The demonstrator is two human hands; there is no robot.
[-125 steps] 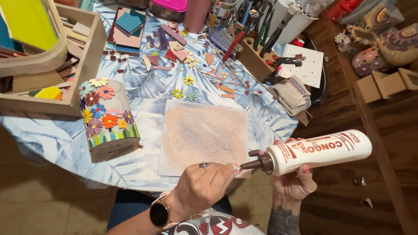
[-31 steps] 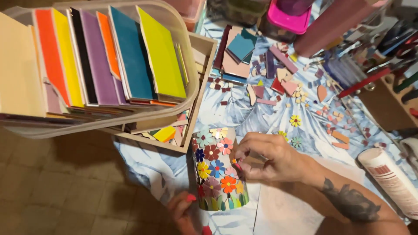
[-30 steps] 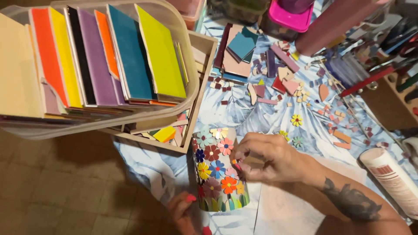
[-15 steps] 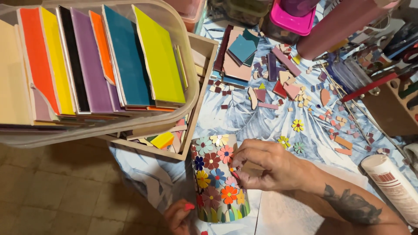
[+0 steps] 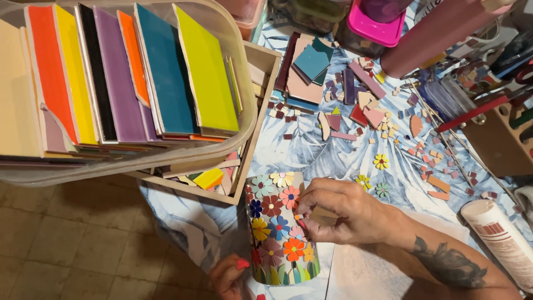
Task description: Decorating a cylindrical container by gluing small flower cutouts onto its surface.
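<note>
A tall vase (image 5: 277,228) covered in small coloured mosaic flowers stands near the table's front edge. My left hand (image 5: 227,275) grips it low at its base, from the side nearest me. My right hand (image 5: 344,214), on a tattooed forearm, reaches in from the right. Its pinched fingertips press a small pinkish tile piece (image 5: 300,220) against the vase's side, among the flowers.
A clear tub (image 5: 244,119) of upright coloured tiles rests on a wooden box (image 5: 252,150) at left. Loose tile bits and flower pieces (image 5: 380,161) lie scattered on the blue leafy cloth (image 5: 311,155). A white glue bottle (image 5: 499,241) lies at right, with a pink-lidded jar (image 5: 377,25) behind.
The glue bottle I held 4.2 s ago now lies on the table. My right hand has moved to the vase, and its fingertips have stayed there over the last second.
</note>
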